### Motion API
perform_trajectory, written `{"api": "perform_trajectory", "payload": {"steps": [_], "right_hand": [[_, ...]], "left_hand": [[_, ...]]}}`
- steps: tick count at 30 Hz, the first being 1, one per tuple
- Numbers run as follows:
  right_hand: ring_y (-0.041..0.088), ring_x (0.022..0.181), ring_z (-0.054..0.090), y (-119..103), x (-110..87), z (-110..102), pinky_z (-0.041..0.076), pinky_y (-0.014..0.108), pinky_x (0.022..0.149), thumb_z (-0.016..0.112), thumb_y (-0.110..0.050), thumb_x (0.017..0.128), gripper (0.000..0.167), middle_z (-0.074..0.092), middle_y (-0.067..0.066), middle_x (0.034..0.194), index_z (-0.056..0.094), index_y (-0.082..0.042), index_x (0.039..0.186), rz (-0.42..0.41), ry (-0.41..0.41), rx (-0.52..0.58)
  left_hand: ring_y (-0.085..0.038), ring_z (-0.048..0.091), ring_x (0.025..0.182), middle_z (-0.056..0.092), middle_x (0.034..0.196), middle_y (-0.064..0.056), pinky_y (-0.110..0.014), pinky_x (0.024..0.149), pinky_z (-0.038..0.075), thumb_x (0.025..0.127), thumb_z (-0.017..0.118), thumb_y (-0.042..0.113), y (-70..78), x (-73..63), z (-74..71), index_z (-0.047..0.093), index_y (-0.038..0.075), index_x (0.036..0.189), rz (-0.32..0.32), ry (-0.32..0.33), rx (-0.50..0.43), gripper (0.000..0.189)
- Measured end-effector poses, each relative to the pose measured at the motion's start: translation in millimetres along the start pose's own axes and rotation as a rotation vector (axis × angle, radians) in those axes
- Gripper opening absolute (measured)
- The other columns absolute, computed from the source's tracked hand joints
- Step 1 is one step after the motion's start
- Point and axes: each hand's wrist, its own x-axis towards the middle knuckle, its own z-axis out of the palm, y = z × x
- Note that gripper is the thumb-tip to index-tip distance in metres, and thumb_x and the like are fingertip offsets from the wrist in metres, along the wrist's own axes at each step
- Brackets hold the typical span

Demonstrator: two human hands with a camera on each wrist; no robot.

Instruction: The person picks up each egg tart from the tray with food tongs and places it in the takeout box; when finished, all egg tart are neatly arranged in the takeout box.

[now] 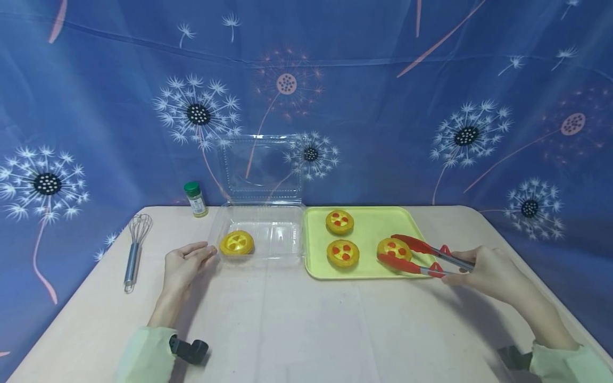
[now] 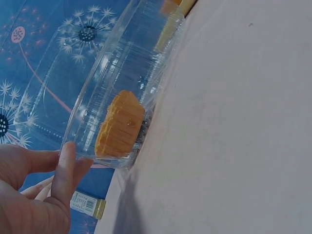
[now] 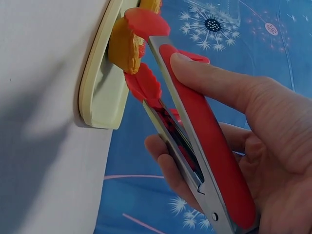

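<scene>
My right hand [image 1: 488, 274] grips red-tipped metal tongs [image 3: 202, 131]. Their red heads lie on either side of a small round tart [image 1: 394, 248] with red pieces on top, at the right of the yellow tray [image 1: 369, 266]. Two similar tarts, an upper one [image 1: 339, 222] and a lower one [image 1: 342, 253], sit at the tray's left. My left hand [image 1: 184, 266] pinches the left rim of a clear plastic container [image 2: 80, 107], whose lid [image 1: 262, 167] stands raised behind. Inside it, near that hand, is a tart with a yellow top [image 1: 237, 243].
A whisk [image 1: 135, 250] lies at the table's left side. A green-capped spice jar [image 1: 196, 199] stands at the back left, behind my left hand. The container and tray sit side by side. A blue dandelion-print cloth [image 1: 373, 133] hangs behind the table [image 1: 306, 324].
</scene>
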Motion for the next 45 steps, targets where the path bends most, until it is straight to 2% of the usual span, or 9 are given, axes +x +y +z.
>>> {"api": "perform_trajectory", "payload": {"steps": [8,14,23,26,32,35,38,40,45], "right_hand": [[0.006,0.045,0.018,0.0,0.6,2.0,0.02,0.018,0.038,0.084,-0.038,0.072,0.071,0.029,-0.01,0.048,0.063,0.008,0.122,-0.01,0.01,0.03],[0.008,0.05,0.028,4.4,5.1,0.2,0.025,0.021,0.041,0.082,-0.04,0.076,0.073,0.06,-0.001,0.064,0.06,0.009,0.125,0.016,-0.012,0.109],[0.007,0.051,0.027,-7.6,14.5,-11.5,0.027,0.025,0.041,0.081,-0.04,0.079,0.07,0.069,0.008,0.088,0.06,0.008,0.126,-0.019,0.0,0.193],[0.007,0.049,0.025,-17.8,20.2,-14.3,0.026,0.024,0.039,0.081,-0.041,0.078,0.07,0.067,0.005,0.078,0.061,0.006,0.127,-0.031,-0.007,0.192],[0.007,0.062,0.043,-44.2,31.5,-16.5,0.034,0.024,0.045,0.082,-0.041,0.077,0.068,0.075,0.012,0.093,0.063,0.004,0.125,-0.081,-0.018,0.24],[0.007,0.054,0.033,-58.4,38.6,-16.7,0.028,0.025,0.041,0.083,-0.042,0.076,0.068,0.07,0.006,0.07,0.064,0.002,0.125,-0.112,-0.023,0.254],[0.008,0.048,0.019,-73.4,45.7,-15.8,0.019,0.025,0.039,0.083,-0.042,0.074,0.069,0.043,-0.007,0.049,0.064,0.0,0.125,-0.149,-0.032,0.267],[0.009,0.046,0.015,-84.2,50.6,-14.2,0.017,0.024,0.038,0.084,-0.043,0.073,0.068,0.031,-0.009,0.048,0.065,-0.002,0.125,-0.161,-0.039,0.268],[0.011,0.046,0.016,-112.9,62.5,-7.7,0.017,0.024,0.039,0.084,-0.041,0.074,0.068,0.035,-0.008,0.054,0.064,-0.002,0.126,-0.162,-0.104,0.307]], "left_hand": [[0.001,0.068,0.076,0.072,0.084,0.006,-0.017,0.078,0.059,0.095,0.061,0.008,-0.8,-1.7,0.5,0.046,-0.016,0.133,0.01,-0.005,-0.016,0.047],[0.002,0.067,0.074,0.072,0.083,0.006,-0.015,0.076,0.059,0.095,0.061,0.007,-1.7,-1.5,0.3,0.046,-0.015,0.133,0.016,0.004,-0.018,0.047],[0.0,0.068,0.077,0.072,0.083,0.006,-0.017,0.078,0.059,0.095,0.06,0.006,-1.2,-2.0,-0.4,0.044,-0.016,0.134,0.012,-0.006,-0.052,0.047],[-0.001,0.069,0.077,0.072,0.084,0.005,-0.017,0.078,0.059,0.095,0.06,0.006,-1.5,-1.7,-0.4,0.044,-0.016,0.135,0.01,-0.007,-0.059,0.048],[-0.002,0.069,0.078,0.074,0.09,0.0,-0.018,0.08,0.059,0.095,0.06,0.005,-2.6,-1.5,-0.7,0.042,-0.017,0.136,-0.004,-0.019,-0.08,0.05],[-0.002,0.069,0.078,0.074,0.092,-0.003,-0.017,0.08,0.059,0.095,0.061,0.004,-2.9,-1.6,-0.9,0.042,-0.016,0.136,-0.006,-0.021,-0.086,0.05],[-0.002,0.069,0.078,0.074,0.094,-0.004,-0.017,0.08,0.059,0.095,0.061,0.005,-3.5,-2.4,-1.1,0.042,-0.016,0.136,-0.002,-0.023,-0.082,0.05],[-0.002,0.07,0.079,0.074,0.094,-0.005,-0.018,0.081,0.059,0.095,0.06,0.004,-3.9,-2.9,-1.2,0.042,-0.017,0.135,0.004,-0.019,-0.076,0.049],[-0.001,0.069,0.08,0.074,0.095,-0.004,-0.018,0.081,0.059,0.095,0.06,0.006,-3.8,-3.9,-0.2,0.046,-0.016,0.133,0.014,-0.005,-0.027,0.046]]}}
